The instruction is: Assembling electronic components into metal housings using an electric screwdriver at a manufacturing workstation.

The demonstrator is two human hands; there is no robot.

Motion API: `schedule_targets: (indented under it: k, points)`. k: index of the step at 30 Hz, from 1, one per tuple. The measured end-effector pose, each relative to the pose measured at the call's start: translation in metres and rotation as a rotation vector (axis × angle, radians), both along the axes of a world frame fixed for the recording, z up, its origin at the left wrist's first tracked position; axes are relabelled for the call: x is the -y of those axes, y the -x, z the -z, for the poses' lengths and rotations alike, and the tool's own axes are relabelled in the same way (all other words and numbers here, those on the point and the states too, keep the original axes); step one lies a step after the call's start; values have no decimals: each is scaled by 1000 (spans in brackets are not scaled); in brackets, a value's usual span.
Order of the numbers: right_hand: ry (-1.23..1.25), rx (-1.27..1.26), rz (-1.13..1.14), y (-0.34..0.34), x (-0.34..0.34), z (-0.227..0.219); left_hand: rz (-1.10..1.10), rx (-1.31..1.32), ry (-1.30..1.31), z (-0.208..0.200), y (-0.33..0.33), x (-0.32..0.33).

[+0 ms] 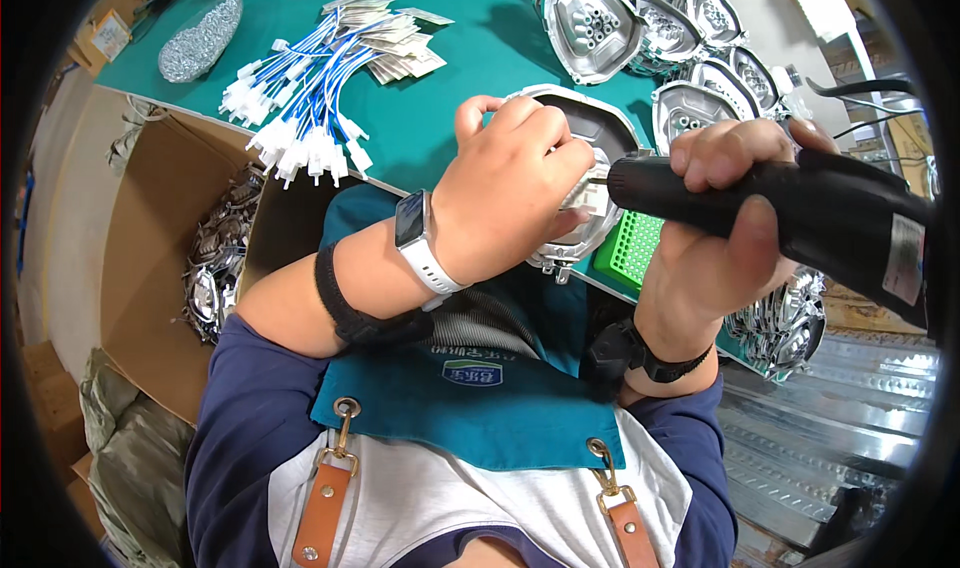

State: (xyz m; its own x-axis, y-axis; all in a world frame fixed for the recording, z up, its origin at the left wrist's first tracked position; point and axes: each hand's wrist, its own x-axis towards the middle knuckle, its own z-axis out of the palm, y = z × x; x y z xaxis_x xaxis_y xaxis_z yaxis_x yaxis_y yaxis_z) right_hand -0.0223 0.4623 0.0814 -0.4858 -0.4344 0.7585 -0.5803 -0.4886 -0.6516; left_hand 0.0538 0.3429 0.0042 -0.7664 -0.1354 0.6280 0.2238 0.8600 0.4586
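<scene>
Green tabletop (490, 30) beyond; black driver (815, 208) points left, axis slanting crosswise

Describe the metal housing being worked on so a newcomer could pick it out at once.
Start at the green tabletop and go to its near edge. There the left hand covers part of a silver metal housing, with a black power tool aimed at it from the right. Unlike the similar housings piled beyond, it alone has a hand over it.
</scene>
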Motion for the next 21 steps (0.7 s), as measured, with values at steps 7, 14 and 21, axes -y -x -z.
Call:
schedule_targets:
  k: [7,14,21]
  points:
    - [342,130,-205,1,-46,-39,27,-4,-2,-5,-1,-2]
    - [259,436,243,75,-60,-2,-1,38,32,-3,0,1]
    - [131,379,293,112,-56,31,19,16,32,-6,2,1]
